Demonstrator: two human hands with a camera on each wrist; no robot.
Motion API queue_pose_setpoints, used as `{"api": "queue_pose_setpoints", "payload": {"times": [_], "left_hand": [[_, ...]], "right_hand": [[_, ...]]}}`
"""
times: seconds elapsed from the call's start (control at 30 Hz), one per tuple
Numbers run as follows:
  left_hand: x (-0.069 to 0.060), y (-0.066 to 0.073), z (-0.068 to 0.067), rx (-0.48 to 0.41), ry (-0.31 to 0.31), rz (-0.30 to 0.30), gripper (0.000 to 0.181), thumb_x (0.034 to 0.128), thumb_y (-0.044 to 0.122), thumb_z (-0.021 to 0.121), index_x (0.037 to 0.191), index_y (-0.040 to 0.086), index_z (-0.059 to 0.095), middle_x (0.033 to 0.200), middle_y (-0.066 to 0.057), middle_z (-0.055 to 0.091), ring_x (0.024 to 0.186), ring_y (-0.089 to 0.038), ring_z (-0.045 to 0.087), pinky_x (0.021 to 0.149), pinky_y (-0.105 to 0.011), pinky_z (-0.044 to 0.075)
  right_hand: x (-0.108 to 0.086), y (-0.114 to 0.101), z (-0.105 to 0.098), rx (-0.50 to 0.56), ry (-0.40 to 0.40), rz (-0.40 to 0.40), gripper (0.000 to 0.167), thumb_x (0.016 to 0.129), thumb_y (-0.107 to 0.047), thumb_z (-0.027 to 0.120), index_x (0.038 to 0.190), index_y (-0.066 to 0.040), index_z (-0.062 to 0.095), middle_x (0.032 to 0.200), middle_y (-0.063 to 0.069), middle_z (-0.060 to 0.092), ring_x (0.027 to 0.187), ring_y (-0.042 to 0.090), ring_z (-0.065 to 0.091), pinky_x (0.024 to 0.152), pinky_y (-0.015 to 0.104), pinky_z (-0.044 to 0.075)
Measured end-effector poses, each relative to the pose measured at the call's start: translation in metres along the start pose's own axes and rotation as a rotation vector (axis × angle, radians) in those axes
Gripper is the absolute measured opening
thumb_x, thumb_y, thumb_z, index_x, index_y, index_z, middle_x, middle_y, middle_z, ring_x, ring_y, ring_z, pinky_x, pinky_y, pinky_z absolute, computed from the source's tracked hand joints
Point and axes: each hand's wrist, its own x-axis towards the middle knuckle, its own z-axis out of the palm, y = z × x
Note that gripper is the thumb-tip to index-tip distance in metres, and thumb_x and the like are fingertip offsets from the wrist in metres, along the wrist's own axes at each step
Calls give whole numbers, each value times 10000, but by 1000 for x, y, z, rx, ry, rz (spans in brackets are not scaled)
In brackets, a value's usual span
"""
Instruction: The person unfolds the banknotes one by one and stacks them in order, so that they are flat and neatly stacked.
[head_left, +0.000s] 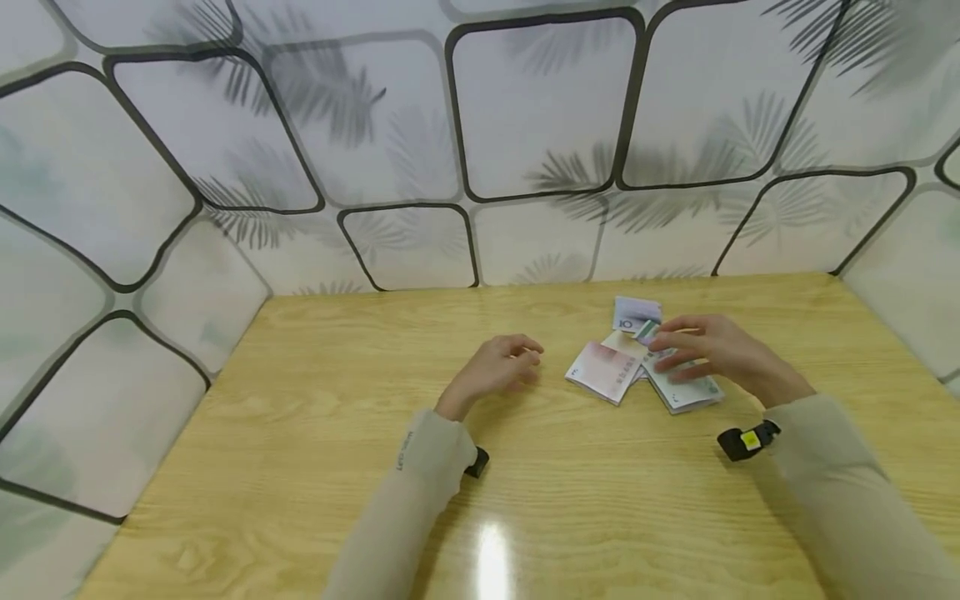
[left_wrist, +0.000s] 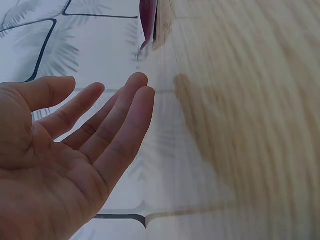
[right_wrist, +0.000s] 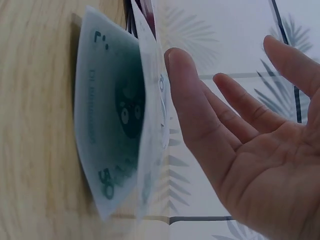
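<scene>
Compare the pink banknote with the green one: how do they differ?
The pink banknote is reddish; the green banknote is pale green.
In the head view, the pink banknote lies left of the green banknote.
The green banknote shows a legible 50; the pink banknote's value is unreadable.
Both are folded, on the wooden table.

1. The left arm (head_left: 405, 508) reaches forward, slanting inward.
2. The left hand (head_left: 498, 367) is turned inward, its fingers (left_wrist: 127, 132) slightly bent, holding nothing.
3. The right arm (head_left: 847, 500) comes from the lower right corner, also slanting inward.
4. The right hand (head_left: 708, 350) points leftward, its fingers spread apart and gripping nothing.
5. The hands are well apart, fingertips towards each other.
</scene>
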Motion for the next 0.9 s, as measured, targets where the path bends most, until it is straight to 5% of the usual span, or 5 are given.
{"api": "queue_pose_setpoints", "payload": {"times": [0.9], "left_hand": [[25,10,31,-112,-34,-52,297,1042,102,538,1291,-34,627,1181,-157,622,1013,-293,668,761,-324,618]], "right_hand": [[11,13,14,102,-21,73,521,1091,-204,496,1421,181,374,1159,149,691,930,200,721,811,401,614]]}}
